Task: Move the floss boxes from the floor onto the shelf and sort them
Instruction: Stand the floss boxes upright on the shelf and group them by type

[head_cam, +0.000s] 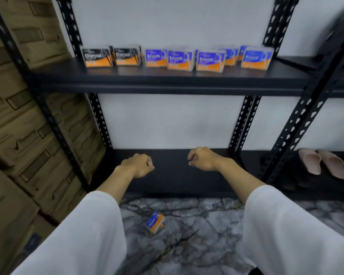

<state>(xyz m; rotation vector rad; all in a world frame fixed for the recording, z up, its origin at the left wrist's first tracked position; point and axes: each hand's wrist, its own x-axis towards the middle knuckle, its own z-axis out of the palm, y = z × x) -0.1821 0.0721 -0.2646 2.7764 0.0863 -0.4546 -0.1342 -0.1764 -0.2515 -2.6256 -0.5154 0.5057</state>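
One blue and orange floss box (155, 221) lies tilted on the marbled floor (197, 235), between my two forearms. On the upper black shelf (167, 80) stand several floss boxes in a row: two black Charcoal boxes (97, 57) on the left, blue Smooth boxes (180, 60) in the middle, a blue Round box (256, 59) on the right. My left hand (137, 165) hangs over the bottom shelf with its fingers curled, holding nothing. My right hand (204, 158) hovers beside it, its fingers loosely bent and holding nothing.
Stacked cardboard cartons (28, 135) fill the left side, pressed against the rack's black perforated post (54, 124). A pair of pink slippers (322, 162) sits on the low shelf of the neighbouring rack at right. A white wall (167, 120) backs the shelves.
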